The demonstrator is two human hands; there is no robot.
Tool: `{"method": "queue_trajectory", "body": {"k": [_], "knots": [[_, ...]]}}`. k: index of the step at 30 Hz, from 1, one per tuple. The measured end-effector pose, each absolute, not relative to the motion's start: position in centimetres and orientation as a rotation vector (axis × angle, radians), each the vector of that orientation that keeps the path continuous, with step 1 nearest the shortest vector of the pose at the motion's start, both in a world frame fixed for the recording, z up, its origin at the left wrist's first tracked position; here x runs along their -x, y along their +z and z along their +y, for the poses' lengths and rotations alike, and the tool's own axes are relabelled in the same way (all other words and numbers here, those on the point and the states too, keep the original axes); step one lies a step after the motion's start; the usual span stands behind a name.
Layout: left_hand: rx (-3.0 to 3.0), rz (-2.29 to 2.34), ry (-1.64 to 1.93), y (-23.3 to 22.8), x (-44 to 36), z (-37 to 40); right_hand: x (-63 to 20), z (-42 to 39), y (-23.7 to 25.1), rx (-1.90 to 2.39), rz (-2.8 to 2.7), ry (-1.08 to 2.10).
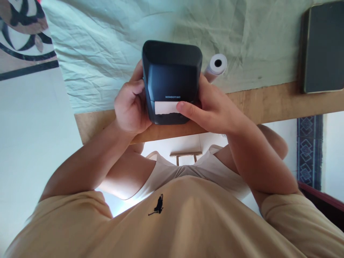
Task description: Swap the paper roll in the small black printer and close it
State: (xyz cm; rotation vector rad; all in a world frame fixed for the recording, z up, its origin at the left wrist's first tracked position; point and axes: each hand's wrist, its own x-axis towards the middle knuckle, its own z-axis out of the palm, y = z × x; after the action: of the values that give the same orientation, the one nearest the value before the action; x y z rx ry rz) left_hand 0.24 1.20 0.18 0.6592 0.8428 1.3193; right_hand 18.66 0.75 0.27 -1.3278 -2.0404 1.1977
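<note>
1. a wooden tabletop (268, 102) is seen, covered for the most part by a creased pale green cloth (113, 46).
2. a dark flat case (324, 46) lies at the tabletop's right end.
3. a black label printer (172, 77) is held upright at the near edge of the tabletop, between both hands.
4. the left hand (131, 105) is closed around the printer's left side.
5. the right hand (212, 105) is clasped on its right side, the thumb laid on a white label strip (165, 107) at the slot.
6. a white paper roll (216, 66) lies just behind the right hand.
</note>
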Motion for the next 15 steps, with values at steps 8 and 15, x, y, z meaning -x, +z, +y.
{"method": "queue_trajectory", "body": {"k": [8, 15], "knots": [[-0.657, 0.806, 1.282, -0.3, 0.4, 1.2, -18.6, 0.9, 0.4, 1.271, -2.032, 1.270], [-0.609, 0.858, 1.273, 0.9, 0.0, 1.2, -18.3, 0.5, 0.8, 1.390, -2.035, 1.190]]}}
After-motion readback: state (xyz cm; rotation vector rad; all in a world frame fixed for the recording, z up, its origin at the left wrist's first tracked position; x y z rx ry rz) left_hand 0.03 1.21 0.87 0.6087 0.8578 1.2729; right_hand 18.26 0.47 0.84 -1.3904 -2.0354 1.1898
